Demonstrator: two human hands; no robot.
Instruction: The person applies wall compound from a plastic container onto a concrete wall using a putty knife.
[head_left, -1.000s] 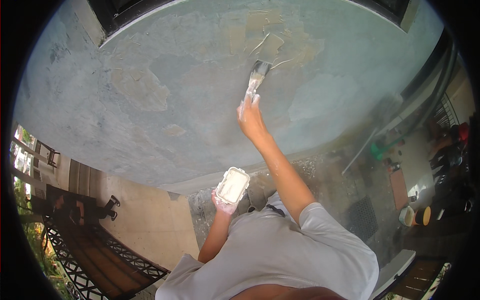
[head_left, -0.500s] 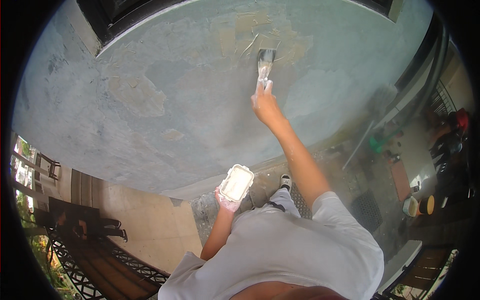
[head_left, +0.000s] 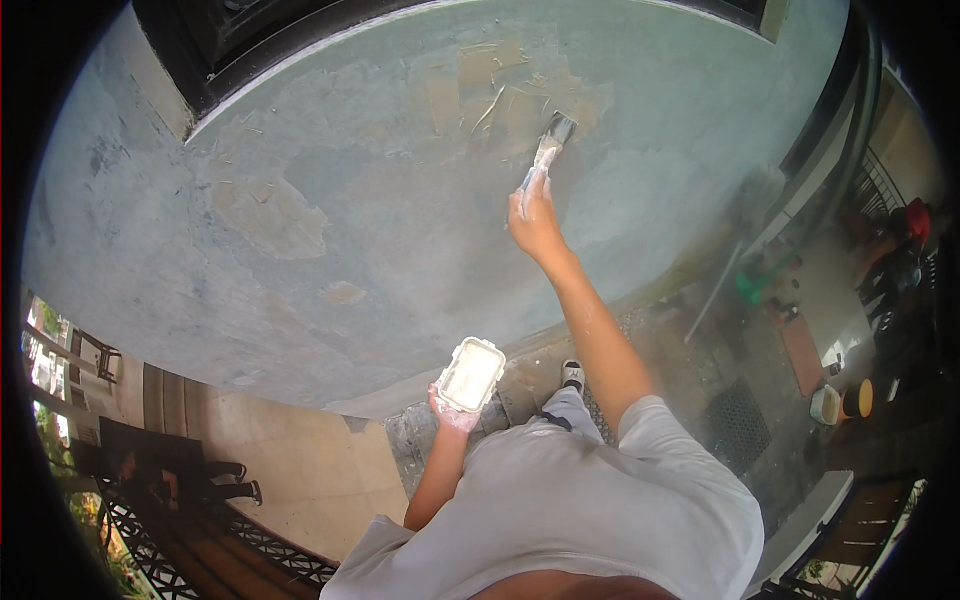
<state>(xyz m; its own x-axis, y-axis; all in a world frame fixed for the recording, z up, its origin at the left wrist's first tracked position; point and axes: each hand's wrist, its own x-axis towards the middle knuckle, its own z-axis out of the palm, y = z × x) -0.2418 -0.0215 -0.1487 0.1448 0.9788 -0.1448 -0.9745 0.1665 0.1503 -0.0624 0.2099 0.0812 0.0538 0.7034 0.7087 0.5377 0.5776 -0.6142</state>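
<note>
My right hand (head_left: 533, 215), smeared with white, grips the handle of a putty knife (head_left: 557, 132). Its broad blade lies against the blue-grey wall (head_left: 400, 200), at the lower right of a patch of beige putty (head_left: 490, 85) with raised ridges. Low in front of my body, my left hand (head_left: 455, 412) is closed round a small white rectangular tub (head_left: 472, 374) holding pale paste. White residue coats the fingers and palm there too. More dull patches (head_left: 270, 215) mark the wall farther left.
A dark window frame (head_left: 215, 60) borders the wall at upper left. On the right floor stand buckets (head_left: 826, 404) and a green object (head_left: 750, 287). A person in dark clothes (head_left: 165, 475) is at lower left, by a wooden bench (head_left: 190, 540). Steps (head_left: 165, 400) rise behind.
The putty knife has shifted right and slightly down on the wall, its blade now tilted to the right. My left hand still holds the tub, and the view has moved slightly.
</note>
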